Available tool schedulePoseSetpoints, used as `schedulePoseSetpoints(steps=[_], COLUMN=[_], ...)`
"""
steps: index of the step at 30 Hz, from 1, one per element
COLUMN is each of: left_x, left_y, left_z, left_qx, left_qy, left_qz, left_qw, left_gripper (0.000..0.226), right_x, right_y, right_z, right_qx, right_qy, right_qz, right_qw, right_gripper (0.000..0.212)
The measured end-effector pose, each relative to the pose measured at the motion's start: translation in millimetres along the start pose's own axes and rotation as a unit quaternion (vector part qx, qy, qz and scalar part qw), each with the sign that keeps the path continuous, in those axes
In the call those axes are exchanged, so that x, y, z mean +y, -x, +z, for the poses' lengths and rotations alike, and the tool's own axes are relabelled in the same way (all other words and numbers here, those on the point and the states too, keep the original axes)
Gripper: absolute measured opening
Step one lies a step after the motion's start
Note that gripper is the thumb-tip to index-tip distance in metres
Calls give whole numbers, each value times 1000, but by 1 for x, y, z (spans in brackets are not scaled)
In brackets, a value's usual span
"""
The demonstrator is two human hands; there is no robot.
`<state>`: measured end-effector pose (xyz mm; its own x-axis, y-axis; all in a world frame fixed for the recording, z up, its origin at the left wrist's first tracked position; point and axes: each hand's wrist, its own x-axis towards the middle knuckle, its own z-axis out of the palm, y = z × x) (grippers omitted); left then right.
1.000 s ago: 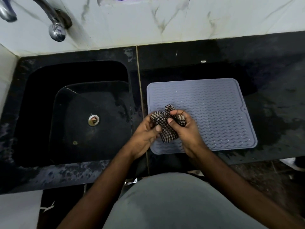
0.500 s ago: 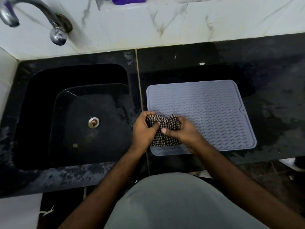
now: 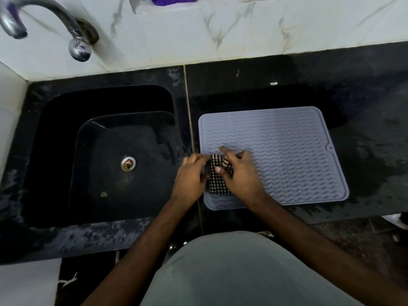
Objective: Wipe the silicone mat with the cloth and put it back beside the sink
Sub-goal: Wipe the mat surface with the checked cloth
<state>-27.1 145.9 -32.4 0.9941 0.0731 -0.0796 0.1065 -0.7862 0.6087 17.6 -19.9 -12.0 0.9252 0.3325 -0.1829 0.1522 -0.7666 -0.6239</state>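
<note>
A grey silicone mat [image 3: 287, 151] with a wavy ribbed surface lies flat on the black counter, just right of the sink. A bunched black-and-white checked cloth [image 3: 217, 180] sits on the mat's near left part. My right hand [image 3: 238, 173] lies over the cloth with its thumb curled onto it and its index finger stretched forward on the mat. My left hand [image 3: 192, 175] holds the cloth's left edge at the mat's left border. Much of the cloth is hidden under the hands.
A black sink [image 3: 106, 155] with a metal drain [image 3: 128, 163] fills the left. A chrome tap [image 3: 44, 21] juts from the white marble wall. The black counter [image 3: 364, 133] right of the mat looks wet. A purple object [image 3: 172, 0] sits on the ledge above.
The cloth was lifted and bunched between both hands, then lowered onto the mat. It is now pressed flatter, with my right hand moved over it and its index finger stretched out.
</note>
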Motion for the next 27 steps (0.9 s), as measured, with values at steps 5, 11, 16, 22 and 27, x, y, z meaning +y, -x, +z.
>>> schedulePoseSetpoints(steps=[5,11,16,22,27], left_x=[-5,-8,0,21,46], left_y=[1,-9,-6,-7,-9], left_z=[-10,-27,-18,-13,-11], left_qx=[-64,-176,-217,-219,-258], left_qy=[-11,-69,-97,-199,-259], left_qz=[-6,-1,-6,-54,-132], left_qw=[998,982,971,954,921], left_gripper=[78,117,161,164,162], right_x=[-4,-11,-21,-23,-20], right_y=[-5,-5,-12,-13,-7], right_z=[12,21,16,10,1], right_qx=[-51,-25,-48,-69,-73], right_qy=[16,113,142,138,220], right_qz=[-24,-13,-16,-2,-42], right_qw=[998,993,989,988,972], right_gripper=[60,37,21,25,27])
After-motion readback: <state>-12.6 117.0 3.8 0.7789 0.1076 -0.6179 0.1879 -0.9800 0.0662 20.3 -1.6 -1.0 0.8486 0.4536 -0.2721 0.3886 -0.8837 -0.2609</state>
